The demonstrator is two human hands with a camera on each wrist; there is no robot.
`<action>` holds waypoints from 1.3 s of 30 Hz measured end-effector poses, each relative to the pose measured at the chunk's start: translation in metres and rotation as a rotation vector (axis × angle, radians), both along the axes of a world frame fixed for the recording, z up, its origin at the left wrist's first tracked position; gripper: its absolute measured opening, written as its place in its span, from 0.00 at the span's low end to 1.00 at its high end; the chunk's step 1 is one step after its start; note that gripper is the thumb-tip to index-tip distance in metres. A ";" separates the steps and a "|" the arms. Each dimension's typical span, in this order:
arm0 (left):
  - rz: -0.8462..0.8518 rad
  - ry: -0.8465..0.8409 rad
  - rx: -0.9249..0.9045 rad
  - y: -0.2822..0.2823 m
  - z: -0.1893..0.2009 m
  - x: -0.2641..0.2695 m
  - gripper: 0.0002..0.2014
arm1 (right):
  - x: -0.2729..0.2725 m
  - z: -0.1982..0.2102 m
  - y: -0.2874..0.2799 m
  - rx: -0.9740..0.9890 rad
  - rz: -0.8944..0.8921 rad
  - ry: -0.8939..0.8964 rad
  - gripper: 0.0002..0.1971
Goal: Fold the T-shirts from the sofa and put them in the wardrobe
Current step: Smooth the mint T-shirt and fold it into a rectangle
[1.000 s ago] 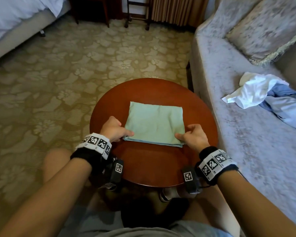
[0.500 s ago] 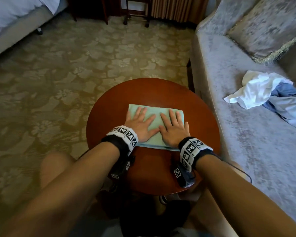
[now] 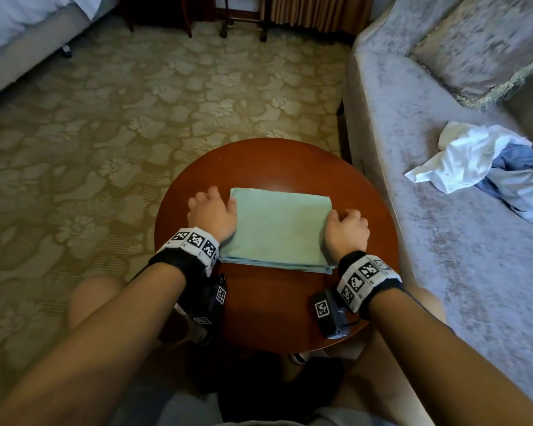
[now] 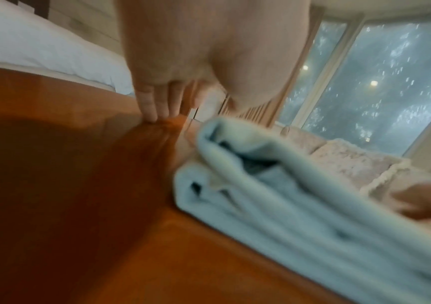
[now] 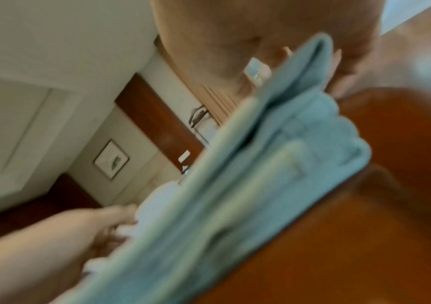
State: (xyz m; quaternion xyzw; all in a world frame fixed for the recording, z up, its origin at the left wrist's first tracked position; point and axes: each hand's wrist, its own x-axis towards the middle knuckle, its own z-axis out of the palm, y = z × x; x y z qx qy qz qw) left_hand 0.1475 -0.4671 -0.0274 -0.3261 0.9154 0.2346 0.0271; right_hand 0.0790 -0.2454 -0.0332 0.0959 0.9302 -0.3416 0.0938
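Observation:
A green T-shirt (image 3: 279,226), folded into a rectangle, lies on the round wooden table (image 3: 277,161). My left hand (image 3: 211,210) is at the shirt's left edge. In the left wrist view its fingers (image 4: 152,102) point down and touch the table (image 4: 79,205) just beside the folded layers (image 4: 274,185). My right hand (image 3: 346,227) is at the shirt's right edge with curled fingers. In the blurred right wrist view the shirt's edge (image 5: 261,174) runs up between its thumb and fingers. A crumpled white shirt (image 3: 462,161) and a blue one (image 3: 523,179) lie on the sofa.
The grey sofa (image 3: 443,272) runs along the right of the table, with a cushion (image 3: 480,41) at its back. A bed (image 3: 28,32) stands far left across patterned carpet. My knees are under the table's near edge.
Both hands lay flat on top of the shirt half a second ago; they have slid apart to its left and right edges. The shirt has stayed in place.

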 end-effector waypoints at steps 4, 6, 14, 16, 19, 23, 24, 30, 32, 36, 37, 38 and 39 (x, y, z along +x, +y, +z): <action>0.237 -0.042 0.197 0.005 0.016 -0.006 0.26 | -0.004 0.016 0.001 -0.069 -0.037 -0.182 0.26; 0.218 -0.121 0.262 0.009 0.015 -0.009 0.28 | -0.004 0.019 -0.003 -0.044 -0.010 -0.218 0.28; 0.087 -0.152 0.299 0.027 0.009 0.004 0.30 | 0.016 0.014 -0.007 -0.115 0.021 -0.331 0.33; 0.061 -0.098 0.244 0.032 0.004 0.008 0.30 | 0.022 0.012 -0.008 -0.107 0.021 -0.261 0.34; 0.066 0.018 0.139 0.042 0.010 0.012 0.28 | 0.031 0.013 -0.005 -0.110 0.039 -0.103 0.31; 0.042 0.082 0.031 0.051 0.030 0.016 0.25 | 0.039 0.027 0.007 -0.126 0.013 0.040 0.26; 0.031 0.094 0.014 0.052 0.035 0.015 0.25 | 0.040 0.032 0.011 -0.132 0.000 0.066 0.25; -0.062 0.180 -0.012 0.075 0.064 0.006 0.25 | 0.047 0.059 0.043 -0.162 -0.089 0.148 0.26; -0.121 0.190 -0.003 0.092 0.072 -0.001 0.25 | 0.048 0.067 0.062 -0.171 -0.134 0.164 0.26; -0.314 0.212 0.033 0.146 0.090 -0.026 0.25 | 0.053 0.087 0.121 -0.180 -0.307 0.196 0.26; -0.380 0.228 0.052 0.163 0.097 -0.035 0.25 | 0.056 0.093 0.138 -0.172 -0.372 0.203 0.25; -0.445 0.240 0.075 0.184 0.105 -0.042 0.25 | 0.062 0.099 0.156 -0.170 -0.444 0.211 0.25; -0.509 0.249 0.098 0.206 0.113 -0.048 0.25 | 0.069 0.105 0.175 -0.165 -0.521 0.220 0.25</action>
